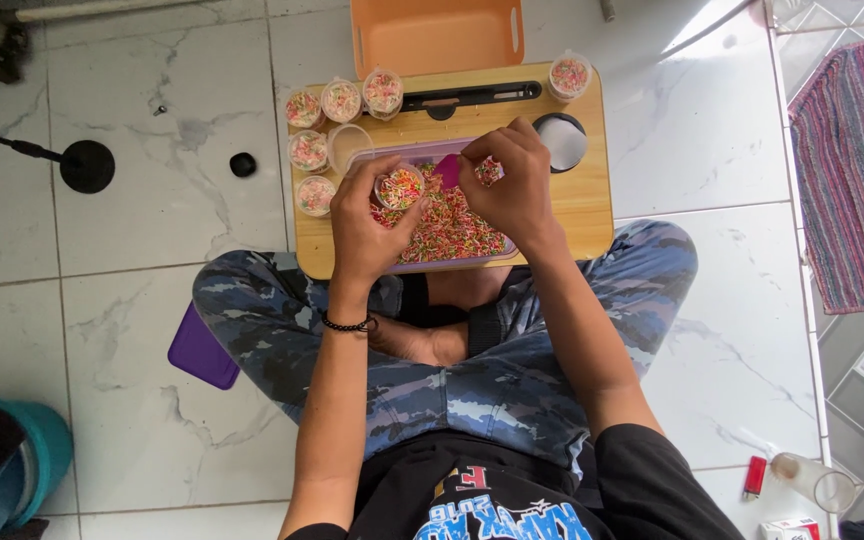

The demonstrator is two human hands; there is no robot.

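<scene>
Looking at head view: left hand (367,225) clamped a small cup (399,187) of sprinkles over the tray (452,230) — right hand (512,185) pinched a pink scoop (448,170) at the cup's 3 o'clock. Best kept over the tray — tip slowly.

Left hand (364,225) holding a sprinkle-filled cup (400,187) over the tray (452,228) of coloured sprinkles; right hand (514,185) gripping a pink scoop (448,170).

Pink scoop (449,170) mostly behind fingers (492,160)
</scene>
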